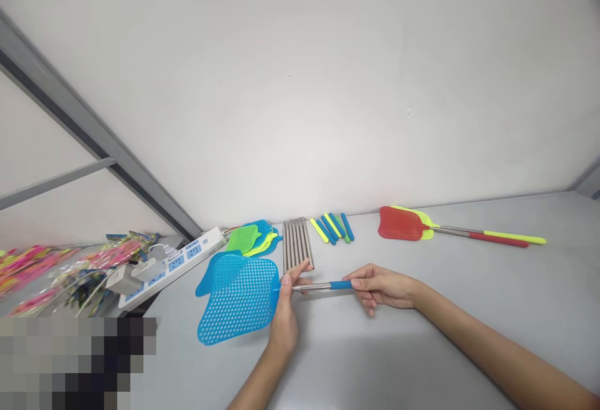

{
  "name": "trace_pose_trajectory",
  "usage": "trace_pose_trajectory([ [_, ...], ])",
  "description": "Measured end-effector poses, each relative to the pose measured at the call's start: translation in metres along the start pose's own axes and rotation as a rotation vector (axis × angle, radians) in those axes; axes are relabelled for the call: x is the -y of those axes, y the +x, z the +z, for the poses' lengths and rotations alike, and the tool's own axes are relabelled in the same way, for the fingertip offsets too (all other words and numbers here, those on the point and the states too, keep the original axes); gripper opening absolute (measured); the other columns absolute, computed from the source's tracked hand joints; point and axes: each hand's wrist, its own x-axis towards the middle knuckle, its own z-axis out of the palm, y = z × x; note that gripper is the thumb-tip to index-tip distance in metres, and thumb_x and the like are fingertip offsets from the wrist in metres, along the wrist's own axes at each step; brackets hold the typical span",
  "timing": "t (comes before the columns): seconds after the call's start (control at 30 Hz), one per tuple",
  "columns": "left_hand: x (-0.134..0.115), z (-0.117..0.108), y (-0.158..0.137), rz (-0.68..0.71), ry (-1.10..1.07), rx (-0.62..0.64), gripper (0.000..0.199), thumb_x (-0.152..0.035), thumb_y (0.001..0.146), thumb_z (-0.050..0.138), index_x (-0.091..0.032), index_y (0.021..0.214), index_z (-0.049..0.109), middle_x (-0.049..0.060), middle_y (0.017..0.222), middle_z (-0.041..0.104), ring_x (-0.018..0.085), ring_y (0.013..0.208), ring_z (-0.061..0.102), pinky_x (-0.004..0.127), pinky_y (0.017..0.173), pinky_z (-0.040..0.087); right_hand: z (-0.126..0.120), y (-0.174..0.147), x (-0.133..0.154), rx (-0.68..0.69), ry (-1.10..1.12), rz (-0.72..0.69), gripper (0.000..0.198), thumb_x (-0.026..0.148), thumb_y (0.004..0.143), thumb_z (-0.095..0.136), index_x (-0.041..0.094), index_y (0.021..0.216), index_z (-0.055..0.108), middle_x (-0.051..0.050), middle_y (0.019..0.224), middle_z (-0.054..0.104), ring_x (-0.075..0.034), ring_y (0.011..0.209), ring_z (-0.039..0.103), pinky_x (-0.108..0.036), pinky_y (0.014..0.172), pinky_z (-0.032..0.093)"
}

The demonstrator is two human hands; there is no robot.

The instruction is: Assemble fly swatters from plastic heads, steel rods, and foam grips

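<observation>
A blue fly swatter point(241, 300) with a perforated head is held level above the grey table. My left hand point(287, 310) grips it where the head meets the metal rod point(315, 287). On the rod's other end is a blue handle sleeve point(340, 285), pinched between the thumb and fingers of my right hand point(382, 286). Just beyond my left hand lies a row of several metal rods point(296, 241). Several loose handle sleeves point(332, 227) in yellow, blue and green lie to the right of the rods.
Green, yellow and blue swatter heads point(244, 238) are piled at the back left. A white power strip point(187, 260) with plugs stands beside them, near plastic-wrapped colourful items point(94, 266). A red swatter point(400, 224) and a yellow swatter point(510, 237) lie at right by the wall.
</observation>
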Motion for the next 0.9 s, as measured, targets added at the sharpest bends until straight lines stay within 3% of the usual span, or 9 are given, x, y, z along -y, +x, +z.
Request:
trace_pose_trajectory([
  [0.17,0.0005,-0.0002,0.0001,0.009,0.026,-0.009,0.044,-0.039,0.084,0.021,-0.021,0.100,0.058,0.003,0.096,0.057,0.016,0.081,0.048,0.029,0.073,0.037,0.0004,0.0002,0.0003,-0.010,0.004,0.002,0.030,0.026,0.074,0.055,0.012,0.101,0.057,0.005,0.049,0.040,-0.007,0.044,0.042,-0.028,0.050,0.043],
  [0.5,0.0058,0.0006,-0.0007,0.032,0.076,0.009,0.045,-0.040,0.083,0.023,-0.017,0.081,0.062,0.002,0.065,0.057,0.016,0.067,0.049,0.029,0.068,0.037,0.0018,0.0009,0.0004,-0.071,0.059,-0.021,0.020,0.025,0.076,0.052,0.013,0.092,0.056,0.004,0.048,0.043,-0.008,0.045,0.043,-0.028,0.054,0.043],
  [0.9,-0.0023,0.0017,-0.0013,0.042,0.161,0.003,0.034,-0.039,0.080,0.035,-0.017,0.075,0.061,0.000,0.061,0.056,0.015,0.065,0.050,0.027,0.067,0.037,0.0022,0.0008,0.0014,-0.095,0.042,-0.008,0.023,0.030,0.072,0.057,0.015,0.090,0.056,0.005,0.050,0.043,-0.008,0.046,0.044,-0.029,0.056,0.043],
])
